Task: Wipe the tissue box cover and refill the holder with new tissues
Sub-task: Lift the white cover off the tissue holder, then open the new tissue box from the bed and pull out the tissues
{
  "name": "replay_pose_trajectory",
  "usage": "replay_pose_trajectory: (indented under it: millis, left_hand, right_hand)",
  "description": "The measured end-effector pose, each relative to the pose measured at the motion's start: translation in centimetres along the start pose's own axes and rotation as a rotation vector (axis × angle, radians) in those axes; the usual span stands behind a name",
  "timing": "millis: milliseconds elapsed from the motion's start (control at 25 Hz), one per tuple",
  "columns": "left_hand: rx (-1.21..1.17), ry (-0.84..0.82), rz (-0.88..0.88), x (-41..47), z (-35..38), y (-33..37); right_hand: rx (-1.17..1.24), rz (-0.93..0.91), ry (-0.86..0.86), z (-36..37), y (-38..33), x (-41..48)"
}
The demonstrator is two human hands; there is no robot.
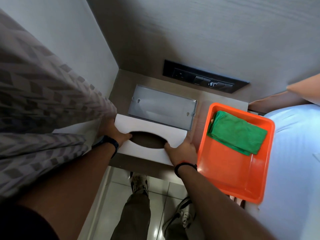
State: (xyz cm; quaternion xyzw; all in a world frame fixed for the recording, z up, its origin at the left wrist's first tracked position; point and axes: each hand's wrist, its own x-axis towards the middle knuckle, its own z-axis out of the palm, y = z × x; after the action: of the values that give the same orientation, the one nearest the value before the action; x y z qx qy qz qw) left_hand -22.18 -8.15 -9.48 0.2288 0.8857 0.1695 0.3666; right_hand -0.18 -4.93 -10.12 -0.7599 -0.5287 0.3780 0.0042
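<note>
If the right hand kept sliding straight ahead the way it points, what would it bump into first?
Probably the near rim of the metal tissue holder, just past the white cover that the right hand grips; depth is uncertain.

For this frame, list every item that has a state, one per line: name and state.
White tissue box cover with oval slot: off the holder, held by both hands.
Recessed grey metal holder: uncovered, empty of tissues.
Folded green cloth: lying unused in the tray.
Orange plastic tray: resting on the counter, right of the holder.
Left hand: gripping the cover's left end.
Right hand: gripping the cover's right end.
</note>
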Motion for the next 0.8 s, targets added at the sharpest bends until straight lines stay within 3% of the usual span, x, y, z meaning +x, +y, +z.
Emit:
replay_pose_trajectory:
  millis: [120,240,360,600,800]
  left_hand:
    - [0.149,-0.015,0.093,-0.2,-0.4,0.6]
    - [0.390,0.189,0.471,-1.0,-0.5,3.0]
    - [0.420,0.141,0.739,-2.6,0.6,6.4]
    - [0.206,-0.052,0.830,-10.8,6.3,13.7]
    - [0.135,-0.252,0.924,-22.4,14.0,18.4]
  right_hand:
    - [-0.055,-0.062,0.081,-0.8,-0.5,-0.3]
    - [-0.185,-0.361,0.261,-3.0,-0.8,-0.4]
    - [-0.326,-0.636,0.394,-6.5,-0.7,0.2]
    - [-0.115,-0.515,0.628,-16.6,3.5,0.0]
    - [-0.081,-0.332,0.853,-27.6,13.1,-2.5]
